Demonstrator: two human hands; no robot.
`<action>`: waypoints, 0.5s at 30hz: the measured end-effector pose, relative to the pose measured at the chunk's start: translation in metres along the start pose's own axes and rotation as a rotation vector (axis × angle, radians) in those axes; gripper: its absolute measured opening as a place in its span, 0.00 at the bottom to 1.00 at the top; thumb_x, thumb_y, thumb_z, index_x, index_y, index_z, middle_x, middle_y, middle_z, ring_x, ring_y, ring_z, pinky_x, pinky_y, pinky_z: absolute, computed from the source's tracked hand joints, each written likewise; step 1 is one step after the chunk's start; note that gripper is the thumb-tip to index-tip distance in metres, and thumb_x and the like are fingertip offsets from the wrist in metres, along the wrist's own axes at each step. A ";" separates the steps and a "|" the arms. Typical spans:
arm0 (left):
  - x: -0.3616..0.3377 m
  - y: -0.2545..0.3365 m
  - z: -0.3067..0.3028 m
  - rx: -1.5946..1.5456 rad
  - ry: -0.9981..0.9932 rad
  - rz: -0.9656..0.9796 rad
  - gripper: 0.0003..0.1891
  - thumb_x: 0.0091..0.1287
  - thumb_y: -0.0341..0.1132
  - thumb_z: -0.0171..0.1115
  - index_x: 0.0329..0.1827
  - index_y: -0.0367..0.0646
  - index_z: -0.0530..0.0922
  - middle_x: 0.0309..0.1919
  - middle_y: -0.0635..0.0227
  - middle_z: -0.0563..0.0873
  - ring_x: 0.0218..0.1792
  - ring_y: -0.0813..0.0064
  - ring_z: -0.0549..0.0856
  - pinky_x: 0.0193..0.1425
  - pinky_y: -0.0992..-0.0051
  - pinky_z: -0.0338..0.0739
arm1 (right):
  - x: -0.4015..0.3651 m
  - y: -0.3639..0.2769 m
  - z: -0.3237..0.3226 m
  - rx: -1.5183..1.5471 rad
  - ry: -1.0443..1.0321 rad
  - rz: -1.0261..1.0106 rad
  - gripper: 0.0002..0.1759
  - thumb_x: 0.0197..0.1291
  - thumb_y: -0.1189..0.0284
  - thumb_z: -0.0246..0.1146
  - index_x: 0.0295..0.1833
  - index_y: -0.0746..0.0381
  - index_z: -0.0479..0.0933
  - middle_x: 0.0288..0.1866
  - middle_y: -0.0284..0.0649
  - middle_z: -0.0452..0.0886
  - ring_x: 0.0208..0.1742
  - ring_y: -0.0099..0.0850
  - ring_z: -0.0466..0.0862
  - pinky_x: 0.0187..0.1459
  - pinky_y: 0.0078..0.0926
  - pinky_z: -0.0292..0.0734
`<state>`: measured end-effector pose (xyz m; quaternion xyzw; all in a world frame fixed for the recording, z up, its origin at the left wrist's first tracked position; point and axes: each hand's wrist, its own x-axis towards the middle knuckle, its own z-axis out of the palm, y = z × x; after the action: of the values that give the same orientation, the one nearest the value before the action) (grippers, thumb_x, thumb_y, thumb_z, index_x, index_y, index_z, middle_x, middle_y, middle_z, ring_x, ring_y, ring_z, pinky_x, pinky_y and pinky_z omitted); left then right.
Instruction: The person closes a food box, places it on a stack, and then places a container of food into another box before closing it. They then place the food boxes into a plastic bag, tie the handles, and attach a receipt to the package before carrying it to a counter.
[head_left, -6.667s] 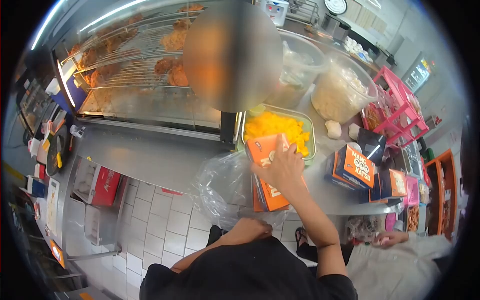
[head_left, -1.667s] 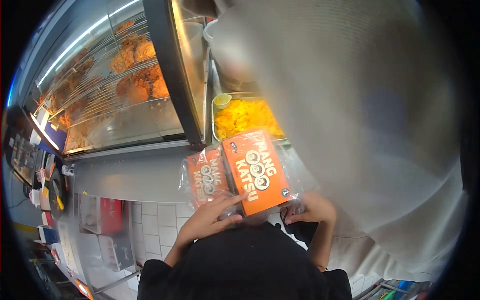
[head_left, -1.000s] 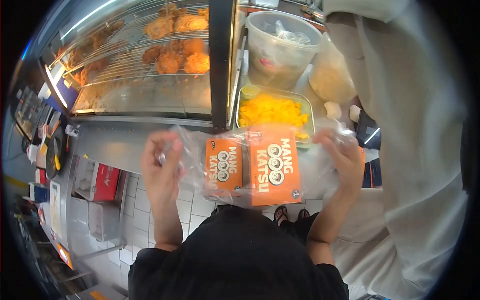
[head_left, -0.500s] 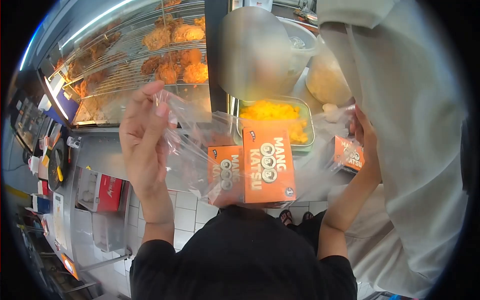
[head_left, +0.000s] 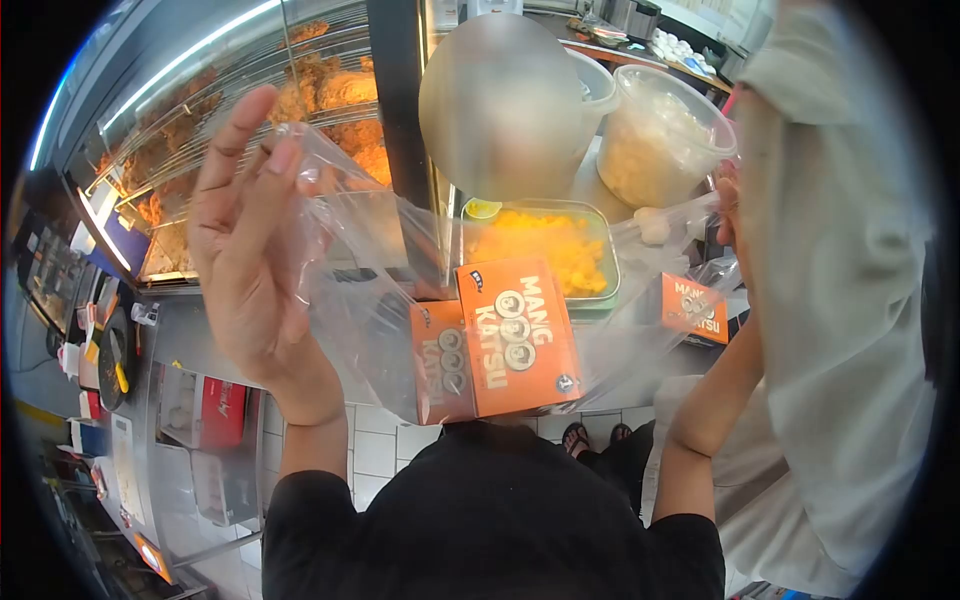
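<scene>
Mid-frame, the larger orange cardboard box [head_left: 517, 350] and smaller orange cardboard box [head_left: 440, 365] lie low between your left hand [head_left: 245, 225] and right hand [head_left: 729, 205], long axes up-frame — the smaller nearer your left, loosely curled, gripping the clear plastic bag [head_left: 355, 285]; your right, partly hidden, pinches its opposite edge.

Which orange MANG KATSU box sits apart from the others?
The rightmost box, outside the clear bag; the middle box and left box are side by side inside it.
</scene>
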<state>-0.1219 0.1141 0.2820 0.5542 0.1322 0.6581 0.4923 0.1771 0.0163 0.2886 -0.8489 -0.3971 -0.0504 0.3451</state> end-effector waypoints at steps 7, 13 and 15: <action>-0.012 -0.021 -0.009 0.473 0.006 -0.126 0.19 0.55 0.29 0.64 0.50 0.39 0.73 0.39 0.70 0.78 0.31 0.90 0.75 0.31 0.88 0.69 | -0.004 0.031 0.031 -0.070 0.053 -0.053 0.15 0.50 0.62 0.64 0.25 0.63 0.76 0.15 0.39 0.73 0.21 0.37 0.73 0.29 0.31 0.67; -0.051 -0.038 -0.007 1.795 -0.310 -0.160 0.24 0.44 0.27 0.66 0.49 0.43 0.75 0.45 0.66 0.73 0.39 0.71 0.75 0.43 0.74 0.71 | -0.029 0.023 0.030 -0.285 0.148 -0.237 0.21 0.46 0.66 0.65 0.46 0.63 0.72 0.39 0.45 0.76 0.40 0.43 0.76 0.39 0.35 0.70; -0.049 -0.041 -0.005 2.052 -0.275 0.359 0.25 0.41 0.27 0.66 0.47 0.47 0.76 0.43 0.64 0.72 0.42 0.65 0.74 0.44 0.70 0.70 | -0.024 0.019 0.030 0.012 0.183 -0.523 0.19 0.48 0.67 0.64 0.46 0.64 0.72 0.42 0.47 0.75 0.44 0.41 0.76 0.41 0.34 0.70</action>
<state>-0.1105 0.0965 0.2212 0.7869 0.4853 0.2253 -0.3075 0.1684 0.0111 0.2474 -0.7074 -0.5702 -0.2120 0.3599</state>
